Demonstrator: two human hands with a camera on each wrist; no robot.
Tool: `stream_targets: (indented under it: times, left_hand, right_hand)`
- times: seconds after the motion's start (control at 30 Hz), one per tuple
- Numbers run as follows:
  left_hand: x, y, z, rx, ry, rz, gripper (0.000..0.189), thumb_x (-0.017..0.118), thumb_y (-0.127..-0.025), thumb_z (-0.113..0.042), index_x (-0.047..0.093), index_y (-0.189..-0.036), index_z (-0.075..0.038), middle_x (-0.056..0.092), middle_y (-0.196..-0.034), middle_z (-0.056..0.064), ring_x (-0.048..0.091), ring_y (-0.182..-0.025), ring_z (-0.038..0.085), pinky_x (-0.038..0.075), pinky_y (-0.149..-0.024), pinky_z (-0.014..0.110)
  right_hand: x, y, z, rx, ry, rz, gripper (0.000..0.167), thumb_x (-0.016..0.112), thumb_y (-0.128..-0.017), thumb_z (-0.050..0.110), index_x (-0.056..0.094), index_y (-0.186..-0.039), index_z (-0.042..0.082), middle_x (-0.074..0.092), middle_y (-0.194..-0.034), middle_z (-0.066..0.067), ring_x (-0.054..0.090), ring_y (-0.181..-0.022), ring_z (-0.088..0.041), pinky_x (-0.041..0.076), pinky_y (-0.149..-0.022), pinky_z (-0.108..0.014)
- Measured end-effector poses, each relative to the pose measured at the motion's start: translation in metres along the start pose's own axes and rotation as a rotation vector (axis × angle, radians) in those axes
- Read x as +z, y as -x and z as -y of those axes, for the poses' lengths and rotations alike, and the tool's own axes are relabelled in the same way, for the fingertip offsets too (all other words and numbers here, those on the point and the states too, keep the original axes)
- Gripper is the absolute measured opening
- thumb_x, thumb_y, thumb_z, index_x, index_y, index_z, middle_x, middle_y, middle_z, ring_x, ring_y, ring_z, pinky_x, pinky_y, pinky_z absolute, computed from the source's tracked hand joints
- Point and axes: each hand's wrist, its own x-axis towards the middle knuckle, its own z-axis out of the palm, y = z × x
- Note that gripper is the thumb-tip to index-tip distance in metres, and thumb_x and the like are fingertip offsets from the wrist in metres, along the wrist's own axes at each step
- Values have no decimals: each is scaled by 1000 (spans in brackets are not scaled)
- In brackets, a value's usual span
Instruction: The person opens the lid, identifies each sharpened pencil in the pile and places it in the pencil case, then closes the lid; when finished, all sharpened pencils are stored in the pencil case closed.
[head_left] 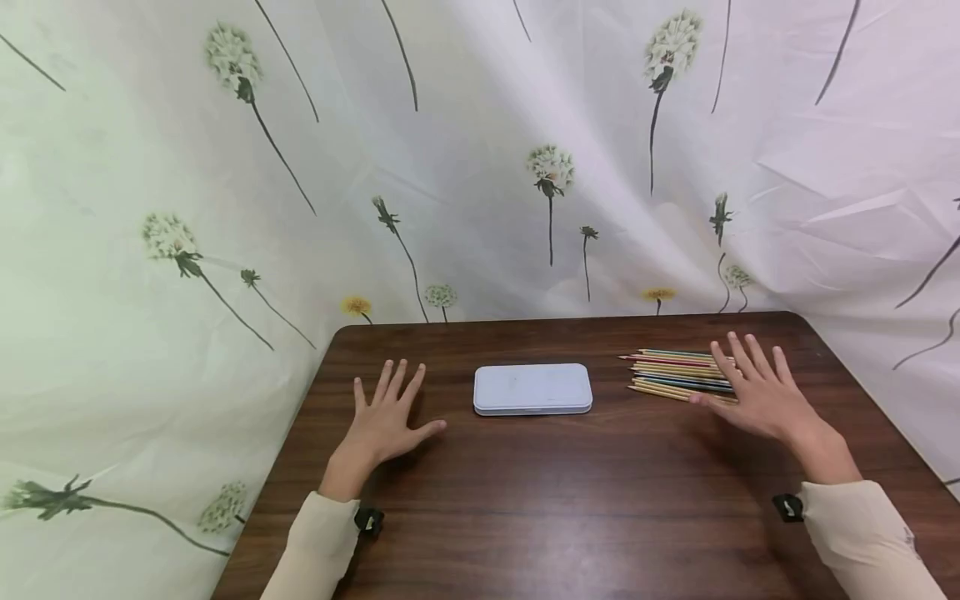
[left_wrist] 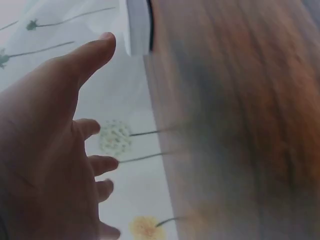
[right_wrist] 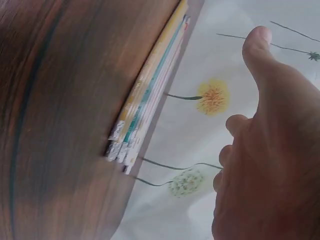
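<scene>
White case (head_left: pixel 532 388), pencils (head_left: pixel 675 372) on wooden bench (head_left: pixel 540 492). Left grip (head_left: pixel 381 429) near case, right grip (head_left: pixel 772 407) near pencils; both spread wide, empty.

On the table (head_left: pixel 525 492), 1 case (head_left: pixel 532 389) is lying between the left hand (head_left: pixel 384 427) and the pencils (head_left: pixel 675 381); cloth (head_left: pixel 480 167) is hanging behind.
</scene>
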Motion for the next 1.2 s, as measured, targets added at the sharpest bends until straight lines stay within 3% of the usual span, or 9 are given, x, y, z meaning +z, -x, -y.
stream_targets:
  times: [0.13,0.23,0.33,0.43,0.6,0.73,0.87,1.2]
  left_hand:
    - [-4,-1,-8,32,1,-23,94,67,-98,-63,31,-170,-15,31,-173,21,24,-163,42,15,-124,78]
    - [-7,-2,-17,70,-22,-64,83,69,-99,-57,42,-165,-13,50,-162,21,46,-152,41,33,-121,71]
    - [-9,-3,-30,114,-47,-106,72,70,-101,-52,53,-158,-11,64,-149,20,64,-134,40,50,-110,62]
    - [-11,-2,-42,150,-48,-153,62,71,-101,-47,62,-150,-10,71,-140,19,72,-120,39,59,-97,57]
    - [-13,-7,-63,202,-5,-228,50,76,-99,-38,70,-140,-9,76,-129,15,75,-114,34,62,-88,53]
    - [-13,-14,-78,246,37,-237,47,76,-99,-34,72,-137,-8,77,-126,12,75,-114,29,63,-85,51]
    - [-6,-25,-90,272,70,-202,48,75,-100,-35,70,-139,-8,75,-132,12,72,-122,30,62,-92,51]
    - [20,-58,-103,282,95,-79,74,76,-97,-40,51,-158,-6,56,-159,15,51,-149,30,49,-117,48]
  right_hand:
    - [-5,-2,11,-39,-15,-36,103,58,-102,67,14,-171,4,4,-176,-31,2,-164,-51,0,-128,-72]
    - [-13,-4,24,-67,-30,-73,98,62,-102,63,23,-170,4,20,-174,-30,22,-160,-52,21,-125,-71]
    - [-20,-6,42,-75,-51,-92,89,63,-103,59,33,-167,5,36,-168,-30,40,-150,-55,39,-112,-73]
    - [-22,-9,62,-103,-72,-128,77,64,-105,53,43,-163,7,50,-159,-29,52,-140,-54,46,-103,-74]
    - [-22,-21,95,-216,-85,-196,61,70,-104,41,58,-153,7,64,-146,-24,62,-133,-47,49,-105,-67]
    - [-18,-34,120,-308,-92,-190,56,72,-103,38,62,-149,8,67,-145,-20,64,-133,-43,51,-107,-62]
    - [-12,-52,141,-392,-117,-141,53,73,-103,34,64,-147,6,68,-144,-18,64,-134,-40,51,-109,-59]
    - [10,-92,179,-474,-99,20,54,76,-101,34,66,-145,5,64,-149,-18,61,-138,-38,50,-112,-57]
